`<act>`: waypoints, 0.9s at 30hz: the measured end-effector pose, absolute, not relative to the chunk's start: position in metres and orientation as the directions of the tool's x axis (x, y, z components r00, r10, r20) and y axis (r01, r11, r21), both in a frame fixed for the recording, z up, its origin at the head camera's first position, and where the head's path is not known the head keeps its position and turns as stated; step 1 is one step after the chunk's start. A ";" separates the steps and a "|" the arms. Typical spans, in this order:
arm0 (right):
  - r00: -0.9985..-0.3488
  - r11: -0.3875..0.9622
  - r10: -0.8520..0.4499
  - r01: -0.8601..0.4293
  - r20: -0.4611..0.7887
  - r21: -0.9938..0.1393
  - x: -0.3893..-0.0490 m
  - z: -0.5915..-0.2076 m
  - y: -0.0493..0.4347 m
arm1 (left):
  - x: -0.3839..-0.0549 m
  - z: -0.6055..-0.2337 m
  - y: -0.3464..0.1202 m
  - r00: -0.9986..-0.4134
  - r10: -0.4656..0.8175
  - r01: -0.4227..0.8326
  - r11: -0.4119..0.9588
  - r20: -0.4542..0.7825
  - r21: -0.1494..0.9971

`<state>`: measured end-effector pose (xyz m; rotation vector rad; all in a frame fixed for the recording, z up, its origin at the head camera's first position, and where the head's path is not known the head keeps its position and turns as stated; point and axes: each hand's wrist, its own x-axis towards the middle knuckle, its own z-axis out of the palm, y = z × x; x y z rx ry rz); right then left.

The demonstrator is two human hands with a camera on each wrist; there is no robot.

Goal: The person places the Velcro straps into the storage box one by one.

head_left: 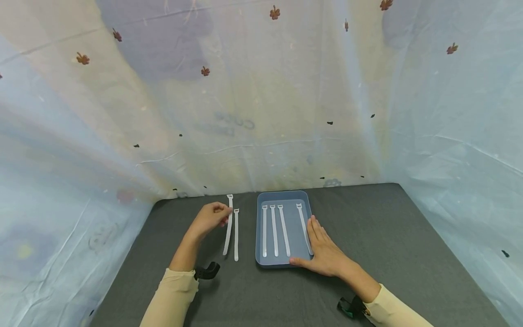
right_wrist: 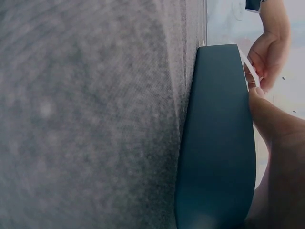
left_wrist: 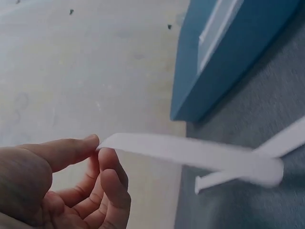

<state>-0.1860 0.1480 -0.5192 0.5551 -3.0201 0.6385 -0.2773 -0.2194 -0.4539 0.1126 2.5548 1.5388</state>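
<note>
Thumb and fingertips of my left hand (head_left: 210, 219) pinch a white hook-and-loop cable tie (head_left: 227, 238) by its upper part. Its tail hangs down at a slant, and in the left wrist view it crosses over a second white cable tie (head_left: 236, 236) lying on the table. To the right is a shallow blue-grey tray (head_left: 292, 227) with several white cable ties (head_left: 273, 231) laid lengthwise in it, three at the left and one at the right. My right hand (head_left: 324, 254) rests on the tray's near right corner, fingers straight along the rim, thumb at the front edge.
A dark grey cloth (head_left: 367, 227) covers the table. Behind it and at the sides hangs a pale patterned curtain (head_left: 261, 113). Each wrist wears a black camera mount (head_left: 207, 271).
</note>
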 end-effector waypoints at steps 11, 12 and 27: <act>-0.934 0.846 -0.345 -0.352 0.093 -0.400 -0.185 -0.518 0.149 | -0.261 -0.415 -0.188 -0.963 0.249 0.004 0.386 -0.099 0.923; -0.933 0.843 -0.346 -0.356 0.100 -0.404 -0.185 -0.518 0.149 | -0.260 -0.413 -0.185 -0.961 0.253 -0.006 0.377 -0.108 0.926; -0.933 0.848 -0.344 -0.355 0.101 -0.394 -0.186 -0.518 0.149 | -0.275 -0.431 -0.145 -0.944 0.322 0.030 0.307 -0.074 0.951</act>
